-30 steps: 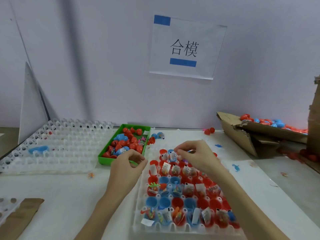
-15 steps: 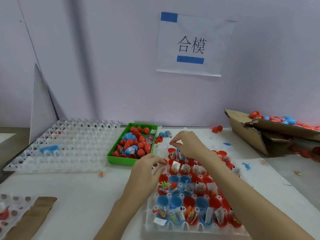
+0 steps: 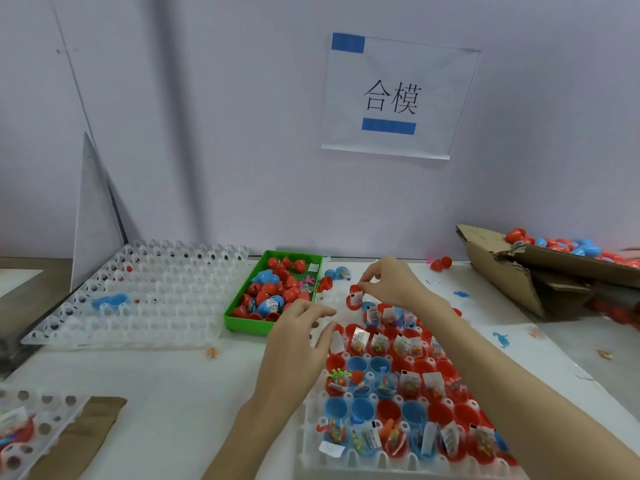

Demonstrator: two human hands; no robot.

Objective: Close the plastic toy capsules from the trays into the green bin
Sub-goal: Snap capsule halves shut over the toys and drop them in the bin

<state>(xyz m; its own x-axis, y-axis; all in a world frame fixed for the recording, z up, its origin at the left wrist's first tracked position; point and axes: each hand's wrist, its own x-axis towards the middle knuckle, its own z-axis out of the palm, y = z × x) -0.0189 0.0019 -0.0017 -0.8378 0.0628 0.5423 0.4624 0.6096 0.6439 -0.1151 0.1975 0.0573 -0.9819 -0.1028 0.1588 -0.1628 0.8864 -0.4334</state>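
Right hand (image 3: 391, 282) pinches a red capsule half (image 3: 355, 298) above the filled tray's (image 3: 313, 441) far-left corner; left hand (image 3: 301, 337) loosely curled, holding nothing. Likely light, thin, slick shell: grip its rim. Green bin (image 3: 242, 320) sits left.

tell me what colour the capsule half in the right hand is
Red, with a small packet tucked in it; the capsule half shows in the head view.

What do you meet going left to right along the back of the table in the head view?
Empty clear tray → green bin → right hand pinching a red capsule half → torn cardboard box of capsules.
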